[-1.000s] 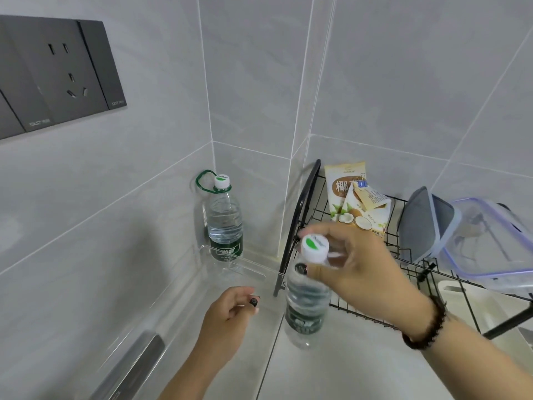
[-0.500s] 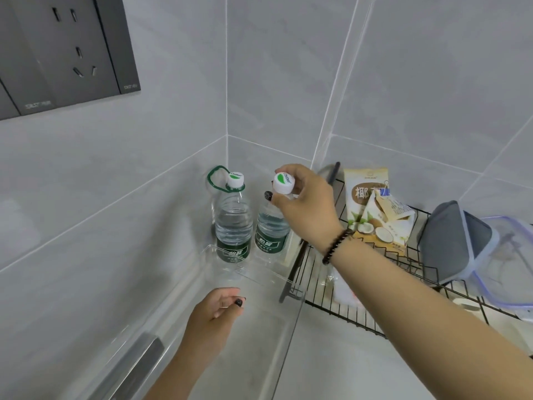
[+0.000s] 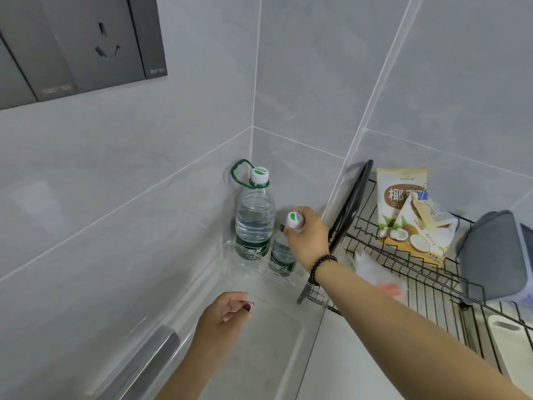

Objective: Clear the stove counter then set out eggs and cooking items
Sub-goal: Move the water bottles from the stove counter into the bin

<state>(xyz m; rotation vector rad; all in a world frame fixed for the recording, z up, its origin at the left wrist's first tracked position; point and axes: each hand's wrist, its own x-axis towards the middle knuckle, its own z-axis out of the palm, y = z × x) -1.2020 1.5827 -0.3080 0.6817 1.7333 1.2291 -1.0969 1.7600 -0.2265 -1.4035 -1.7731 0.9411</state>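
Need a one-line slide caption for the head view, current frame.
Right hand grips the cap of a small water bottle beside a taller bottle in the tiled corner; left hand hangs idle.

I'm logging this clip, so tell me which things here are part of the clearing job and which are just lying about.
In the job:
small bottle, gripped at the cap by the right hand
tall bottle, standing beside it in the corner
left hand, holding nothing

Lying about:
wire rack
coconut packets
grey lid
wall socket
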